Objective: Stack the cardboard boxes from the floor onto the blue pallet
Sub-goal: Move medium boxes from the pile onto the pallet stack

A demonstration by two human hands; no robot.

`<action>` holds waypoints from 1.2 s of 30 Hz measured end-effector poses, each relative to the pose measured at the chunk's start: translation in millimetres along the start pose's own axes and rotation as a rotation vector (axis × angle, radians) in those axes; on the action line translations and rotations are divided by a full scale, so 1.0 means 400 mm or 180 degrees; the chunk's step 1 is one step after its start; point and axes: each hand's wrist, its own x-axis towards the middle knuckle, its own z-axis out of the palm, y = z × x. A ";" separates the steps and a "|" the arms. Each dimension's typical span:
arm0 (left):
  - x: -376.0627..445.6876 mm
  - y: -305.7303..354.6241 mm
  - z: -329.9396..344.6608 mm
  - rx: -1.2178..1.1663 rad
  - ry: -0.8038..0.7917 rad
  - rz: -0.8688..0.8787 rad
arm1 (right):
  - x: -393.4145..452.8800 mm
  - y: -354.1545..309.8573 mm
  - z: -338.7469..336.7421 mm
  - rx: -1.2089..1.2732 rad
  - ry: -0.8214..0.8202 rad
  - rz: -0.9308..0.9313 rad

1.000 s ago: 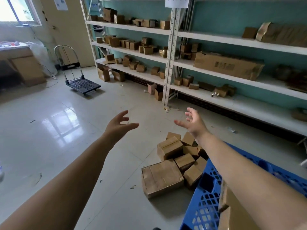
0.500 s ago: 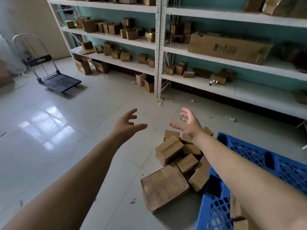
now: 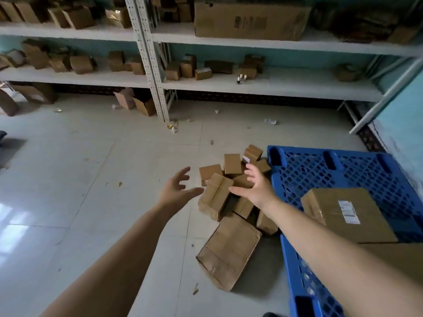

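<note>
Several brown cardboard boxes lie in a heap on the floor beside the blue pallet (image 3: 357,172). The biggest, a flat box (image 3: 229,250), lies nearest me; a medium box (image 3: 215,197) sits tilted in the heap's middle. My left hand (image 3: 176,189) hovers just left of that medium box, fingers spread, holding nothing. My right hand (image 3: 256,186) hangs over the heap just to its right, also open and empty, covering some smaller boxes. On the pallet's near part rests a labelled box (image 3: 343,213), and a second box (image 3: 402,259) shows partly behind my right arm.
White metal shelving (image 3: 270,84) with many small boxes and one long carton (image 3: 249,19) runs along the far wall. More boxes (image 3: 135,102) stand on the floor by the shelf upright. Paper scraps litter the tiles. A teal wall (image 3: 402,124) borders the pallet on the right.
The view has tilted down and swung right, bringing more of the pallet into sight. Both hands have dropped closer to the heap and nearer each other, still empty.
</note>
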 end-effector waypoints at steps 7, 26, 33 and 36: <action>0.168 -0.255 0.056 0.0244 -0.0573 -0.0186 | 0.062 0.239 0.132 0.0153 0.0290 0.0638; 0.479 -1.301 0.521 0.1597 -0.0982 -0.0781 | 0.167 1.332 0.470 -0.0174 0.0581 0.2292; 0.547 -1.510 0.659 0.1885 -0.0693 -0.1278 | 0.198 1.595 0.552 0.0257 0.1061 0.2722; 0.548 -1.540 0.669 0.2137 -0.0554 -0.1331 | 0.199 1.625 0.558 0.0497 0.1220 0.2807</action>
